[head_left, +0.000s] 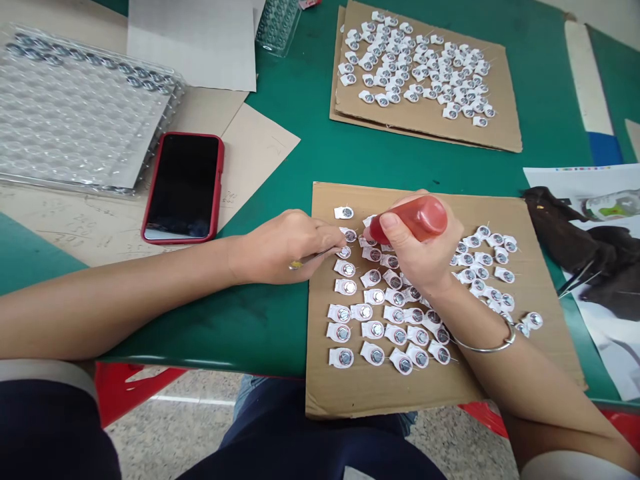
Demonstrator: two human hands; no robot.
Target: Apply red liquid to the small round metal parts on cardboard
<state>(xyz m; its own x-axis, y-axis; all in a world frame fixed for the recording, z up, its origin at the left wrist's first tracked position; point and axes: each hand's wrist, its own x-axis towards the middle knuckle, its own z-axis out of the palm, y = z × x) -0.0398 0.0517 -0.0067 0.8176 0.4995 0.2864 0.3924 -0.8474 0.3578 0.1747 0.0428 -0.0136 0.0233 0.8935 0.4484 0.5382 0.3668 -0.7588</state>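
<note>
My left hand (pixel 285 248) is closed on slim metal tweezers (pixel 316 256), their tips by the left column of small white tabs with round silver discs (pixel 345 268). In my right hand (pixel 433 250) is a red squeeze bottle (pixel 416 219), tilted with its nozzle end down and to the left, over the upper rows. My fingers hide that end, so I cannot tell whether it touches a piece. Several such pieces lie in rows on a brown cardboard sheet (pixel 395 397), and more sit in a cluster right of my right wrist.
A second cardboard sheet (pixel 507 100) with many similar pieces lies at the back. To the left are a red-cased phone (pixel 185 187) and a clear plastic tray (pixel 75 113). A dark cloth (pixel 613 260) and another pair of tweezers (pixel 580 279) lie at the right.
</note>
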